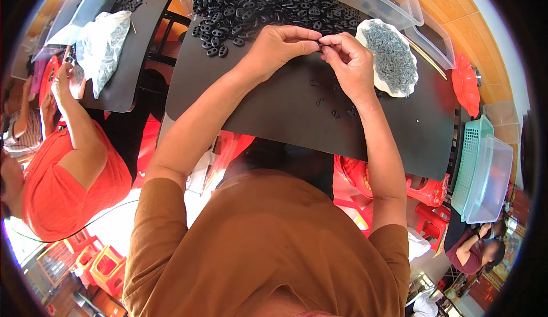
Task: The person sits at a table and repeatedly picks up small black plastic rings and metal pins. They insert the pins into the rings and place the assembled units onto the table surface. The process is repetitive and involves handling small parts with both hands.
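A small black part (317, 42) is pinched between the two hands, just above the black board (274, 117). The left hand (279, 45) is curled, and its fingertips are closed on the little part. The right hand (348, 60) is curled too, and its fingertips meet the left ones at the same spot. The part is so tiny that its shape cannot be told.

A big heap of black oval pieces with holes (257, 3) is spread on the far side of the board, just beyond the hands. A few more small black bits (334, 111) are scattered on the board below the right hand. A white dish (374, 74) is set just to the right of the right hand, and it is filled with little grey metal bits (391, 54). Clear plastic tubs (394, 3) are seen at the far right of the heap.

A teal basket (471, 163) and a clear bin (494, 180) are stacked at the right edge. Red plastic stools (428, 203) are seen under the board.

At the left, another person in an orange shirt (57, 185) is seated at a second black board (128, 65), where a clear plastic bag (103, 45) is laid.
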Motion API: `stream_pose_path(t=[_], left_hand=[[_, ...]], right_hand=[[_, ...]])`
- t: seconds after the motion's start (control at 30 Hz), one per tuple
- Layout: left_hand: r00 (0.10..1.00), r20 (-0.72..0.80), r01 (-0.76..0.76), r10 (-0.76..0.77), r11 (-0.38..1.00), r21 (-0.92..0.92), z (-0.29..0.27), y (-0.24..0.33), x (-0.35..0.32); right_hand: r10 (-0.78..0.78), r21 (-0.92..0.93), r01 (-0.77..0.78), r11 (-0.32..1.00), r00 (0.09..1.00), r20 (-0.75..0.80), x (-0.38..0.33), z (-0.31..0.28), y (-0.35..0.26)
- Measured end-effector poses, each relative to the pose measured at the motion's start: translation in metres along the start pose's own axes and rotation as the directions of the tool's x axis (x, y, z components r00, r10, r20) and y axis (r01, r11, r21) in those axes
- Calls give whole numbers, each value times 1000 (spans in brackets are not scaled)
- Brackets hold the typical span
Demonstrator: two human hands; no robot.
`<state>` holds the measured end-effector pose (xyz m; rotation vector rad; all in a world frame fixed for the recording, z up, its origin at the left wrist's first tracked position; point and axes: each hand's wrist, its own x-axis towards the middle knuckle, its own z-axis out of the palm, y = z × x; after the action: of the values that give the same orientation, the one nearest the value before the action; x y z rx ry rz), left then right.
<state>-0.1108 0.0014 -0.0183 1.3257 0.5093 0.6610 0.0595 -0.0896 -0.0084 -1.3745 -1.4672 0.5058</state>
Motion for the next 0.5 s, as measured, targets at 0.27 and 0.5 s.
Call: stream_pose_path(t=[0.27, 0.5], left_hand=[[995, 31, 101, -96, 953, -287, -9, -6, 5], [999, 23, 26, -25, 997, -72, 0, -12, 6]], right_hand=[[190, 210, -184, 960, 982, -7, 1, -2, -2], [201, 195, -202, 960, 979, 28, -1, 5, 8]])
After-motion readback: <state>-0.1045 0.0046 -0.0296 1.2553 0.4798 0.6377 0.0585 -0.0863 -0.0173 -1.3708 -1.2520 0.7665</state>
